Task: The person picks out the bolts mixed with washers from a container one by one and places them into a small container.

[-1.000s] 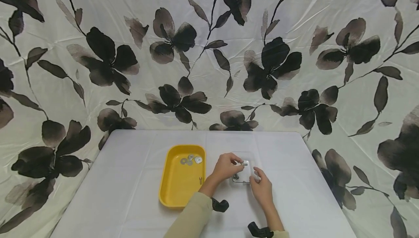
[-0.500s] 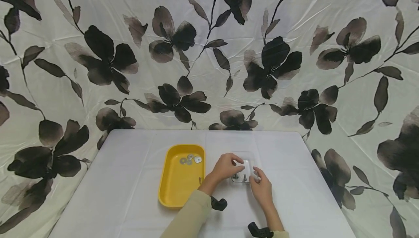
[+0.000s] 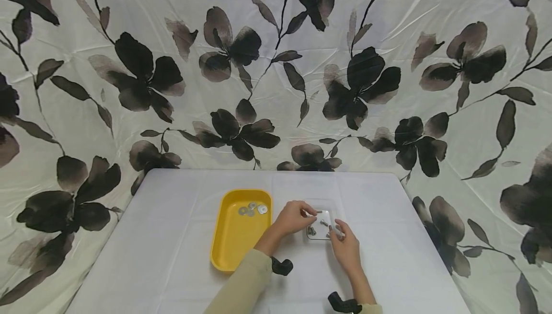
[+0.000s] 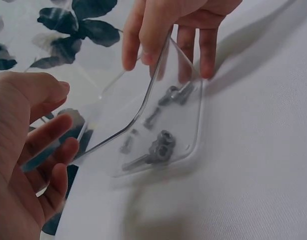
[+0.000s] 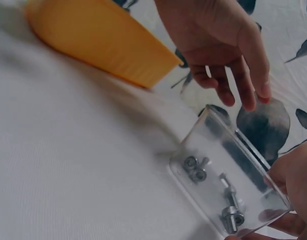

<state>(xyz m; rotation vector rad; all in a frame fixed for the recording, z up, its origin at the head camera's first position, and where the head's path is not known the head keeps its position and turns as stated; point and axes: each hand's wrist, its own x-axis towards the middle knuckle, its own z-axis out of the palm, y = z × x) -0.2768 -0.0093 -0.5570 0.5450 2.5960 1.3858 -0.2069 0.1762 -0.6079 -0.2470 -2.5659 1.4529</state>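
Note:
A clear plastic box stands on the table with several metal socket-head screws lying loose on its floor. My right hand grips the box's right wall, thumb and fingers on either side, as the left wrist view shows. My left hand hovers at the box's left side, its fingers loosely bent and apart with nothing between them. Further screws show through the transparent wall in the left wrist view.
A yellow tray sits to the left of the box, with several flat washers near its far end. My left sleeve crosses in front of its near right corner. A white cloth covers the table, and a floral curtain hangs behind.
One second ago my left fingers pinched a screw above the box. They let it go, it dropped inside, and the hand drew slightly left. My right hand has kept its hold.

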